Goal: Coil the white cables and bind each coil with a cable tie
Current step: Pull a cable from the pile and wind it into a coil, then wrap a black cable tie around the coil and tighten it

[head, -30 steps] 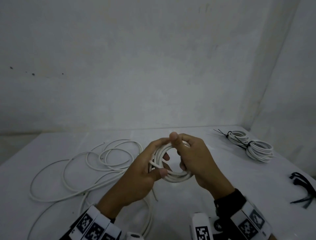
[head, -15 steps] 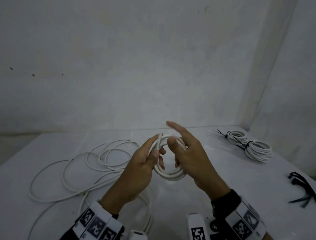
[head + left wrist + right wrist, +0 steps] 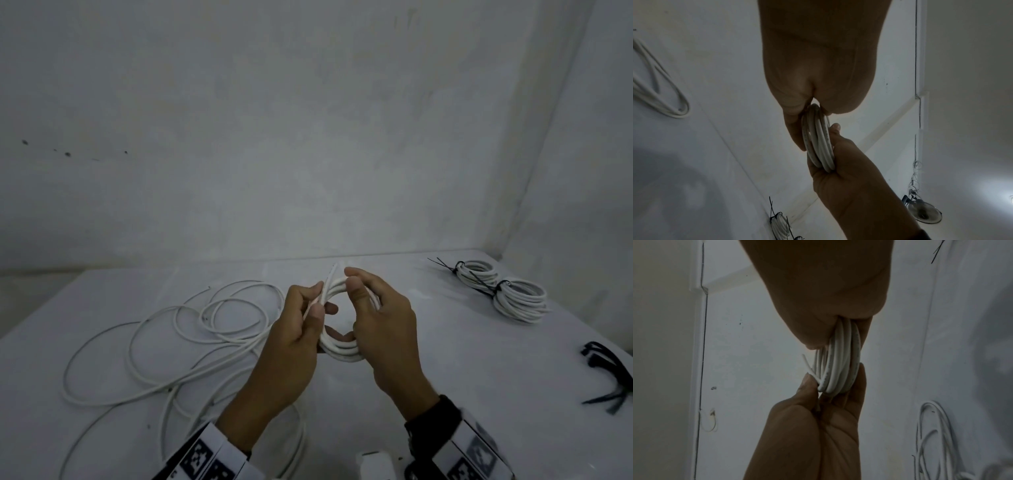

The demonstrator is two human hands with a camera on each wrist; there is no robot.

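I hold a small coil of white cable (image 3: pixel 340 351) upright above the table, between both hands. My left hand (image 3: pixel 301 329) pinches its left side between thumb and fingers, and the cable's free end (image 3: pixel 331 272) sticks up past them. My right hand (image 3: pixel 371 308) curls round the coil's right side, thumb on top. In the left wrist view the coil (image 3: pixel 819 139) is seen edge-on between both hands. In the right wrist view the coil (image 3: pixel 838 360) is edge-on too, held by both hands. No tie is on this coil.
Loose white cable (image 3: pixel 178 329) sprawls over the table's left half and trails under my left arm. Two tied coils (image 3: pixel 507 291) lie at the back right. Black cable ties (image 3: pixel 613 373) lie near the right edge. Walls close in behind and to the right.
My right hand opened with fingers stretched out half a second ago and has closed round the coil again. The cable's free end now stands up at the top of the coil.
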